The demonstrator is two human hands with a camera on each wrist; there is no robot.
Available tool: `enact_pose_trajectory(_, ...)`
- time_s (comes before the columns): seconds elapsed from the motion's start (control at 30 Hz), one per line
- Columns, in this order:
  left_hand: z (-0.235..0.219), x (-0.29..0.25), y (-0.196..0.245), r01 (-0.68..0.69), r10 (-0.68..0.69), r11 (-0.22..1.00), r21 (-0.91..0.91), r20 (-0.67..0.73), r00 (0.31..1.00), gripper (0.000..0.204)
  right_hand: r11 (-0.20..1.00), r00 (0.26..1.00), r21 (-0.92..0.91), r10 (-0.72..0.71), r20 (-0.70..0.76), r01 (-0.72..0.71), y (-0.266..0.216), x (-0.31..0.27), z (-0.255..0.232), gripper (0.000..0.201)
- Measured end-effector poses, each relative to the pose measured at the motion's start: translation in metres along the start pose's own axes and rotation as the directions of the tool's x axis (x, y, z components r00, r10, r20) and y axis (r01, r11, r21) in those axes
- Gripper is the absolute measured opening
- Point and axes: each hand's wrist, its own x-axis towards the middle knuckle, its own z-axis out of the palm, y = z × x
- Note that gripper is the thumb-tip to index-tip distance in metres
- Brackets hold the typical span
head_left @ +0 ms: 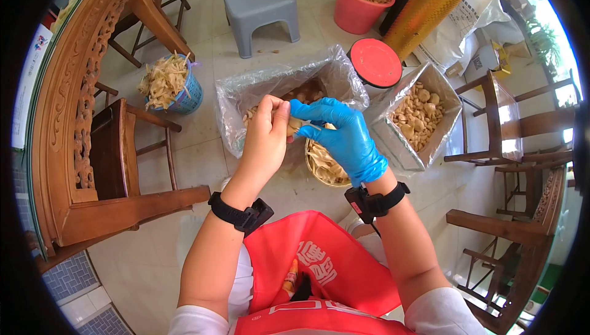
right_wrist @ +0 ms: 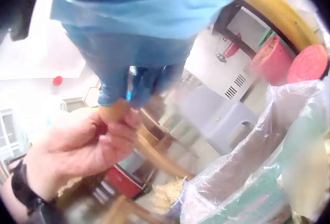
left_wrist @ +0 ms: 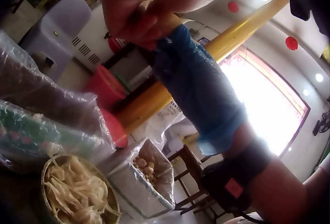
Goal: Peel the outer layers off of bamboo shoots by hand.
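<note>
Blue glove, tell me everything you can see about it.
The blue glove covers the right hand from fingertips to wrist. It looks like thin, shiny, wrinkled plastic or rubber, with a loose cuff ending just short of the black wrist strap. Its bent fingers seem to grip a light-brown piece that the left hand also holds.

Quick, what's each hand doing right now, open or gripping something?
Left hand: closed, holding a tan piece.
Right hand, gloved: closed, pinching at the same piece; whether it grips anything else cannot be told.
</note>
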Motion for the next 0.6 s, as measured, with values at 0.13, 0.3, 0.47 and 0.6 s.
enact_pose_trajectory(0.13, -0.002, -0.001, 0.002, -0.034, 0.035, 0.999, -0.006, 0.088, 0.995, 0.020, 0.977, 0.995, 0.193, 0.098, -0.009, -0.094, 0.002, 0.002, -0.006, 0.023)
enact_pose_trajectory(0.3, -0.002, -0.001, -0.001, -0.039, 0.066, 0.994, -0.102, 0.283, 0.957, 0.023, 0.867, 0.950, 0.454, 0.288, -0.122, -0.205, -0.008, 0.006, -0.010, 0.019)
enact_pose_trajectory(0.47, -0.005, -0.004, 0.012, 0.154, -0.120, 0.986, -0.060, 0.381, 0.917, 0.025, 0.906, 0.972, 0.396, 0.207, -0.109, -0.149, -0.001, 0.004, -0.005, 0.027)
enact_pose_trajectory(0.6, 0.005, -0.013, -0.005, -0.040, 0.045, 0.999, -0.020, 0.328, 0.944, 0.031, 0.977, 0.970, -0.144, 0.178, 0.163, -0.155, -0.011, 0.003, -0.011, 0.032)
